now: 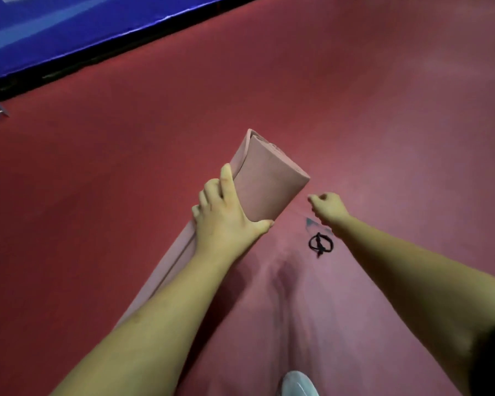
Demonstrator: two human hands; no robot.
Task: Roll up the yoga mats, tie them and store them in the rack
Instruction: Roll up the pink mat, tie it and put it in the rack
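We look down along both bare forearms at a red floor (355, 95). A rolled pink yoga mat (265, 181) lies slantwise ahead of us, its far end raised and showing the spiral of its layers, its near part running down to the lower left under our left arm. Our left hand (226, 212) lies on the roll near that upper end: the fingers curl over its left side and the thumb presses across the front, so this grip is closed around the mat. Our right hand (327, 207) hangs just to the right of the roll, apart from it, fingers drawn in to a loose fist with the tips pinched together; whether anything thin sits in that grip we cannot tell. A small black tie (320, 244), looped and knotted, lies on the floor just below the right wrist, beside the mat and not touching it. A blue padded surface (55, 27) borders the floor at the upper left. A white shoe tip (299, 384) shows at the bottom edge.
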